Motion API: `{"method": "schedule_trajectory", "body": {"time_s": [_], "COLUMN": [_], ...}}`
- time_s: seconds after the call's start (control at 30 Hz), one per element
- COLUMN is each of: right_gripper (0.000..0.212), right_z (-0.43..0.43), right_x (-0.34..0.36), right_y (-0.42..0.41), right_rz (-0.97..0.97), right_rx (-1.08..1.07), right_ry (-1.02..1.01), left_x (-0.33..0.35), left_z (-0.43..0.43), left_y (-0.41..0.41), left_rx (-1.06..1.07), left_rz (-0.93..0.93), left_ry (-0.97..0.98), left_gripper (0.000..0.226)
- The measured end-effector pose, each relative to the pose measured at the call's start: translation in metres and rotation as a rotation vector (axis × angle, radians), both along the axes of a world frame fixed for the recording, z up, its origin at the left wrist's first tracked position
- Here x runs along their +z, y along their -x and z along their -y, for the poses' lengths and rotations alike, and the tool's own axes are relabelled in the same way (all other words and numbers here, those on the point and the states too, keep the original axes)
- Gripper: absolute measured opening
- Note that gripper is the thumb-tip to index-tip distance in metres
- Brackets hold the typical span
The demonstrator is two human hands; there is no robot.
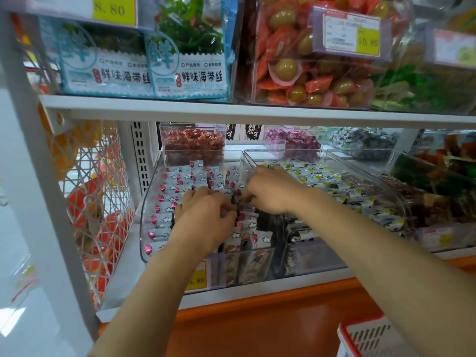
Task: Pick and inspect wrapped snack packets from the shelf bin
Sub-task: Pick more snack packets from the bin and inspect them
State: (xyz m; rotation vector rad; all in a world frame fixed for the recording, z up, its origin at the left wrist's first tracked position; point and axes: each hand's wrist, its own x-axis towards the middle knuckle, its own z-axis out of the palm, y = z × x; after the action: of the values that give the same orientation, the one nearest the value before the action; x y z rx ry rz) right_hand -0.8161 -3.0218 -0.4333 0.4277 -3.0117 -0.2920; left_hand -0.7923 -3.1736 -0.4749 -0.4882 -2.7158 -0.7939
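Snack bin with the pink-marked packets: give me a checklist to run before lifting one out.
1. Both hands in the snack bin: ok, left hand and right hand are on the pink-marked packets.
2. One packet singled out: cannot tell, fingers hide it.
3. Grip closed on it: cannot tell.
4. Lift path below the upper shelf: ok.
5. Neighbouring yellow-marked packets untouched: ok.

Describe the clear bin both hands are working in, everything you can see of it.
The clear bin looks like transparent rigid plastic, with rounded corners. It sits on the lower shelf, left of a similar bin. White packets with pink-red spots and cloud prints fill it in rows. A yellow price tag hangs at its front. The left hand and right hand reach in, fingers among the packets.
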Motion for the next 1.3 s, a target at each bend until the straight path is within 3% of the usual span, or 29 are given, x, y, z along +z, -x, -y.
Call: {"method": "schedule_trajectory", "body": {"time_s": [0.13,0.37,0.47,0.63,0.73,0.83,0.93,1.03,1.3], "right_gripper": [0.029,0.015,0.021,0.007,0.009,0.015,0.013,0.009,0.011], "right_z": [0.001,0.012,0.011,-0.004,-0.013,-0.014,-0.012,-0.009,-0.015], "right_x": [0.012,0.004,0.01,0.024,0.019,0.009,0.0,-0.01,-0.023], "right_y": [0.013,0.033,0.03,0.006,-0.022,-0.048,-0.066,-0.078,-0.088], "right_rz": [-0.14,-0.163,-0.145,-0.352,-0.551,-0.626,-0.549,-0.393,0.006], "right_rx": [-0.051,-0.032,-0.022,-0.088,-0.089,-0.117,-0.133,-0.138,-0.083], "right_ry": [0.326,-0.047,0.016,0.578,0.921,1.237,1.558,1.836,2.365], "left_x": [0.0,0.0,0.0,0.004,0.008,0.011,0.012,0.012,0.012], "left_z": [0.003,0.007,0.008,0.011,0.011,0.01,0.007,0.004,0.007], "left_y": [0.002,0.004,0.005,0.002,-0.001,-0.006,-0.013,-0.018,-0.023], "left_rx": [0.006,0.009,0.012,0.015,0.035,0.004,-0.07,-0.128,-0.168], "left_rz": [-0.002,-0.016,-0.03,-0.064,-0.074,0.02,0.202,0.334,0.515], "left_ry": [-0.02,-0.033,-0.029,-0.127,-0.26,-0.418,-0.596,-0.79,-1.151], "left_gripper": [0.022,0.023,0.021,0.019,0.021,0.032,0.037,0.024,0.012]}}
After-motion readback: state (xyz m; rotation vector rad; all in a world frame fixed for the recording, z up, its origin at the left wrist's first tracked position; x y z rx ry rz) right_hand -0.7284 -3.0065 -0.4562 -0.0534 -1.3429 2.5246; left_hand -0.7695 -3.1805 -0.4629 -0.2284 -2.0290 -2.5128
